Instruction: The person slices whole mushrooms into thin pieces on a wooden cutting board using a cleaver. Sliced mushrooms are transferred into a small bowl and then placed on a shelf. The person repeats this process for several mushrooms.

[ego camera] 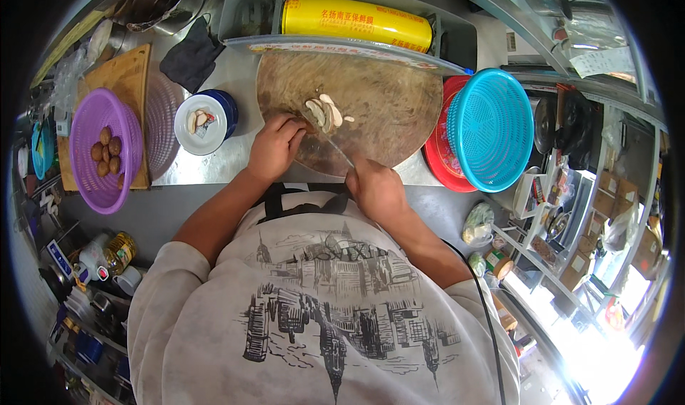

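My right hand [377,188] grips a knife [338,151], its blade pointing up and left across a round wooden chopping board [385,105]. At the board's left side, my left hand [273,145] has its fingers curled over a brown mushroom piece [309,129], mostly hidden by the fingertips. The blade's tip end lies close to those fingertips. Just beyond the blade rests a small heap of pale mushroom slices [324,113], with one little bit apart to its right.
Whole brown mushrooms [109,151] sit in a purple basket [80,159] at left. A white bowl [184,143] holds pale pieces. A turquoise basket [495,132] overlaps a red tray [436,151] at right. Behind the board stands a cling-film dispenser [455,36]; a black cloth [192,54] lies nearby.
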The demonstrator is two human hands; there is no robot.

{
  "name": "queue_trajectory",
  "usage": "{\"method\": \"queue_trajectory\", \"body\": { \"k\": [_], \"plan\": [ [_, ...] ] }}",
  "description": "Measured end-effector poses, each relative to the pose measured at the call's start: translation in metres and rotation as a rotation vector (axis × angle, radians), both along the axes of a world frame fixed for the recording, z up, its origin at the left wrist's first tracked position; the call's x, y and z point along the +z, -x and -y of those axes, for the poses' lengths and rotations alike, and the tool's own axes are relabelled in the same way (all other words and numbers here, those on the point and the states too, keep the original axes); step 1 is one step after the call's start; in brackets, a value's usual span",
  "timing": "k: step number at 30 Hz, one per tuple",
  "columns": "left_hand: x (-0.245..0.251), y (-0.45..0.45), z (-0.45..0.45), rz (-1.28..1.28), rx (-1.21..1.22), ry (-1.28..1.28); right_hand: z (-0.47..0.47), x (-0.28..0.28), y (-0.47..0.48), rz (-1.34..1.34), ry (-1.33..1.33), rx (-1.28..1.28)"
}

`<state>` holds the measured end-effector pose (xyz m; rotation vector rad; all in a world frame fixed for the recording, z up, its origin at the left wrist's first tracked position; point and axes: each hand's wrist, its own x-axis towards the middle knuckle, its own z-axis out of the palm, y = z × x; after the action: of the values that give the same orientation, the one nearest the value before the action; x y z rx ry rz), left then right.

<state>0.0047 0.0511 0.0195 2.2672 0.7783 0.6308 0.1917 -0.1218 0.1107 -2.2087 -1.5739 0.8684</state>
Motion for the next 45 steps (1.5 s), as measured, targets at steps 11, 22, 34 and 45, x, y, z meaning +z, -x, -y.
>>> {"method": "queue_trajectory", "body": {
  "k": [11,22,34,45],
  "plan": [
    [-0.001,-0.001,-0.001,-0.033,0.021,-0.028,-0.020,-0.011,0.011,0.014,0.127,-0.044],
    [-0.011,0.004,0.001,-0.021,0.042,-0.059,-0.013,0.006,0.009,0.026,0.061,0.016],
    [-0.012,0.008,0.000,0.020,0.026,-0.049,-0.009,0.011,0.004,-0.030,0.005,0.027],
    [-0.010,0.008,0.000,-0.009,0.023,-0.079,-0.024,-0.011,0.013,-0.018,0.074,0.013]
  ]
}}
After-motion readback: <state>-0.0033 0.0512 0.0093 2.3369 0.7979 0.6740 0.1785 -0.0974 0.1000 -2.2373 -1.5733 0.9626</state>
